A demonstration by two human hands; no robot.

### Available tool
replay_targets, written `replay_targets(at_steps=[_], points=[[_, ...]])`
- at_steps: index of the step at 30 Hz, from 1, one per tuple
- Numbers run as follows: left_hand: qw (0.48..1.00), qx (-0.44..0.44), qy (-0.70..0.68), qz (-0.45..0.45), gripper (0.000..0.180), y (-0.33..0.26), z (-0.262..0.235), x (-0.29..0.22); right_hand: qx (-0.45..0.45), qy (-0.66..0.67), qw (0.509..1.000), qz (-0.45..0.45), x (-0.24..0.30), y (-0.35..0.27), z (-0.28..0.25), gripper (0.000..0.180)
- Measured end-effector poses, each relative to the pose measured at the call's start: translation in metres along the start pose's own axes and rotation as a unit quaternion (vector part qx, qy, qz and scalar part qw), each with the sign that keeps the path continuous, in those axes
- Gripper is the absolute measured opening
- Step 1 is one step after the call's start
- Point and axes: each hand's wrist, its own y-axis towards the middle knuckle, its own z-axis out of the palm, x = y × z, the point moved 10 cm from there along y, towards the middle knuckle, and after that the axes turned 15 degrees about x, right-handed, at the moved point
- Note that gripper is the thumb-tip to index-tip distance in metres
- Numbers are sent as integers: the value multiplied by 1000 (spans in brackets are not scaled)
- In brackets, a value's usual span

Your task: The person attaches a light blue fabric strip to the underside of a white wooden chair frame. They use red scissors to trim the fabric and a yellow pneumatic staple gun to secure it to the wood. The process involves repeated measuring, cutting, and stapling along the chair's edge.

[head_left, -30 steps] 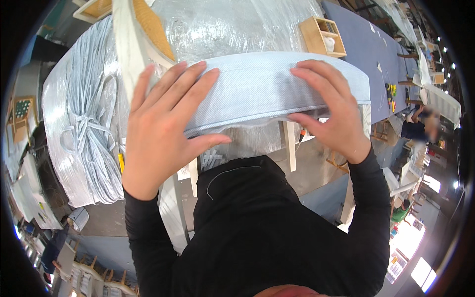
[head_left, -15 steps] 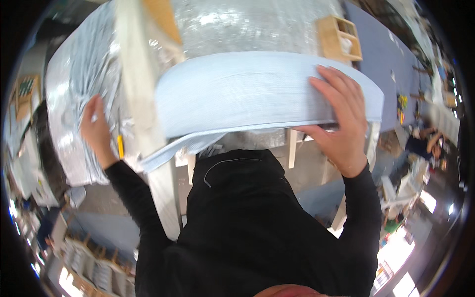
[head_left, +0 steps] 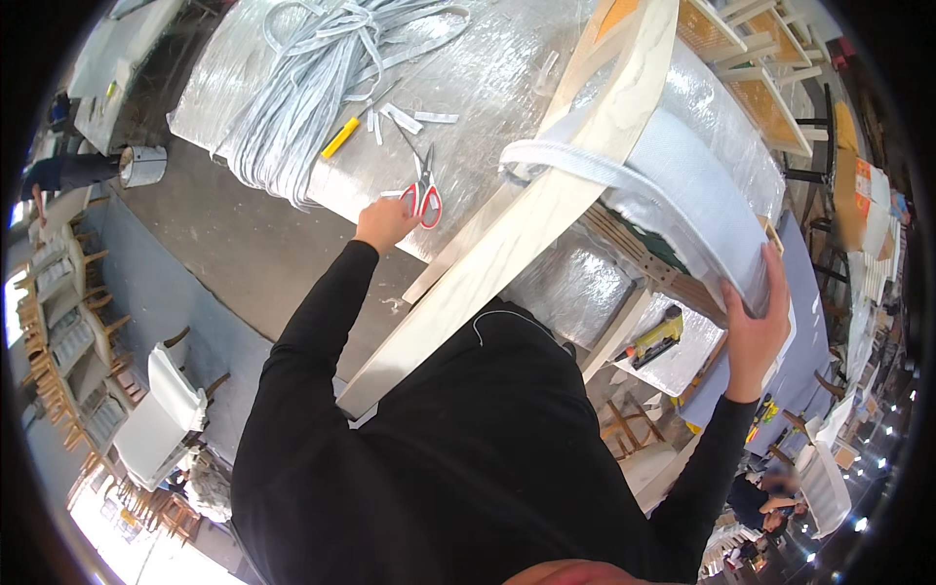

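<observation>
The left hand point(head_left: 386, 222) has reached the scissors point(head_left: 425, 177) at the counter's point(head_left: 487, 93) near edge, fingers curled, grip unclear. The right hand point(head_left: 759, 327), half-open, clasps the blue panel point(head_left: 704, 180).

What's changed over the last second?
Left hand came off the blue fabric and moved left to the red-handled scissors; whether it grips them is unclear. The view swung left too. Right hand stays on the fabric; the strip bundle lies as before.

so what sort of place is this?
Most likely a furniture upholstery workshop: pale blue fabric across a light wooden frame, rows of chairs at the left, and red-handled scissors near bundled fabric strips.
</observation>
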Motion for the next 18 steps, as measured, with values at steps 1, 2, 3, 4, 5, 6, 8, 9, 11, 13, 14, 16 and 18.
replay_targets(at_steps=[1, 2, 3, 4, 5, 6, 8, 9, 11, 13, 14, 16, 18], points=[[1000, -16, 15, -17, 41, 0, -14, -15, 4, -1, 1000, 3, 1, 3, 0, 67], [999, -31, 32, -30, 43, 3, -26, -20, 31, -10, 999, 9, 4, 6, -1, 67], [998, -51, 25, -26, 48, 11, -21, -13, 56, -19, 998, 11, 9, 12, -5, 66], [998, -44, 33, -39, 48, 20, -13, -9, 80, -31, 996, 18, 14, 17, -11, 66], [997, -37, 40, -51, 49, 27, -6, -3, 111, -60, 992, 2, 31, 25, -15, 65], [997, -32, 44, -59, 49, 37, -3, -4, 122, -61, 990, -45, 50, 32, -18, 62], [996, 78, -36, -28, 49, 42, -2, -2, 143, -60, 979, -132, 86, 45, -20, 56], [967, 153, -203, 15, 48, 50, 15, 9, 150, -31, 975, -159, 108, 55, -23, 50], [953, 135, -270, 30, 59, 19, -24, -5, 163, 46, 967, -191, 138, 69, -15, 40], [919, 99, -373, 75, 43, -41, -75, -38, 180, 89, 946, -256, 161, 83, 4, 25], [898, 58, -415, 135, 41, -77, -112, -61, 155, 60, 929, -330, 180, 90, 11, 22], [882, -67, -425, 194, 34, -154, -187, -99, 128, 47, 884, -448, 217, 103, 31, 19], [899, -124, -357, 223, 23, -232, -241, -142, 203, 28, 849, -488, 245, 118, 62, 22]])
